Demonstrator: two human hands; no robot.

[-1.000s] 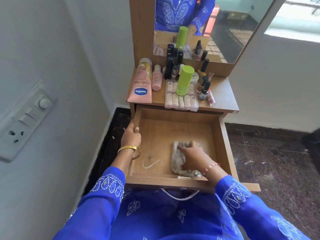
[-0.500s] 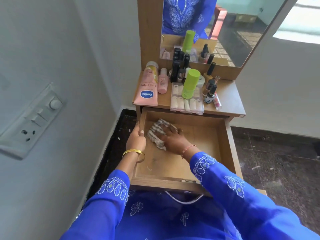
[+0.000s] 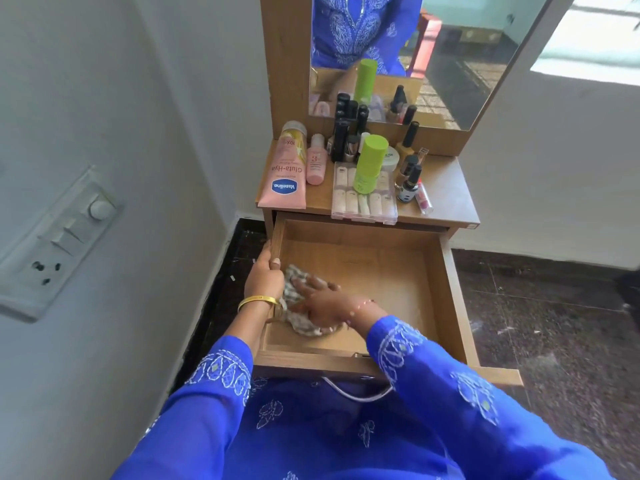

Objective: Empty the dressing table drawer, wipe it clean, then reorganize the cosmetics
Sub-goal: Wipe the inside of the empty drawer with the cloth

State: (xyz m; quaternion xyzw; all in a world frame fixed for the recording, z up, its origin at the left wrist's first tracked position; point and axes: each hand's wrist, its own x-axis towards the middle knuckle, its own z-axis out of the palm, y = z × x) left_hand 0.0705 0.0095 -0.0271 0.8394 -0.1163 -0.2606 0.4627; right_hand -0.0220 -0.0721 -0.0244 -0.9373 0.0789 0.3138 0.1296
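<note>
The wooden drawer (image 3: 446, 289) is pulled out and holds only a crumpled checked cloth (image 3: 306, 329) at its near left. My right hand (image 3: 323, 303) presses flat on the cloth with fingers spread toward the left wall. My left hand (image 3: 264, 277) grips the drawer's left side wall, thumb over the rim. The cosmetics stand on the tabletop (image 3: 446, 192): a pink Vaseline tube (image 3: 285, 174), a small pink bottle (image 3: 317, 161), a green cylinder (image 3: 370, 162), a clear case of tubes (image 3: 363, 206), black bottles (image 3: 341, 140) and small dropper bottles (image 3: 408, 183).
A mirror (image 3: 440, 57) rises behind the tabletop. A grey wall with a switch panel (image 3: 59, 237) lies close on the left. Dark stone floor (image 3: 554, 323) spreads to the right. The metal drawer handle (image 3: 356, 389) sticks out toward my lap.
My right hand has swept the cloth from the drawer's near middle to the far left corner, then back down along the left side. My left hand kept its hold on the drawer's side.
</note>
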